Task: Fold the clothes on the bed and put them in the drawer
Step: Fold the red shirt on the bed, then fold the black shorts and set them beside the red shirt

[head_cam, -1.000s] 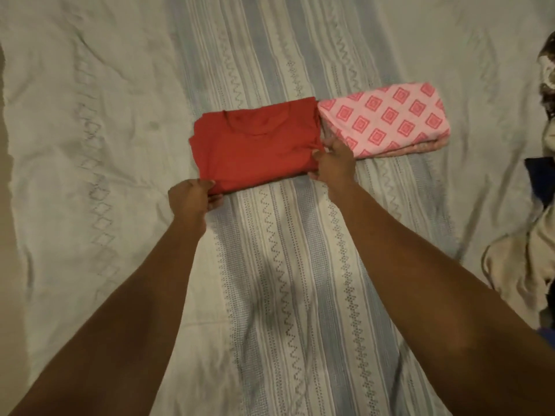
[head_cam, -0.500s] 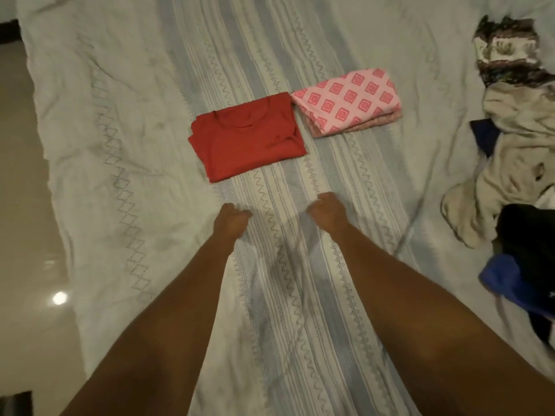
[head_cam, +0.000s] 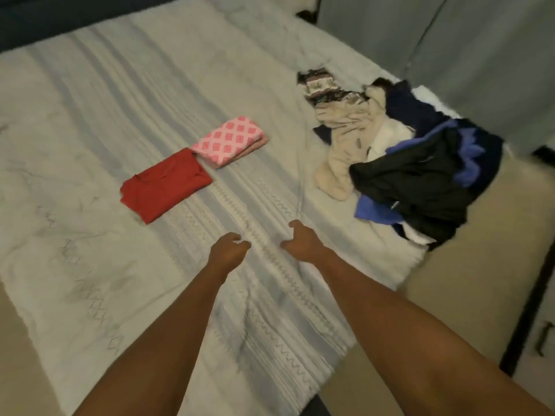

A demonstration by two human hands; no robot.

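Note:
A folded red shirt (head_cam: 163, 185) lies flat on the bed, with a folded pink diamond-patterned garment (head_cam: 230, 140) touching its far right corner. A heap of unfolded clothes (head_cam: 399, 157), beige, black, blue and patterned, sits at the bed's right edge. My left hand (head_cam: 228, 251) and my right hand (head_cam: 301, 241) hover over the bedspread, nearer to me than the red shirt. Both have loosely curled fingers and hold nothing.
The striped white and grey-blue bedspread (head_cam: 90, 121) covers the bed. Beige floor (head_cam: 474, 283) shows to the right of the bed. A drawer front with a handle (head_cam: 542, 340) stands at the right edge. Grey cupboard doors (head_cam: 450, 49) rise behind the heap.
Both hands let go of the red shirt's near edge and drew back toward me. The view swung right, bringing the heap of unfolded clothes into sight.

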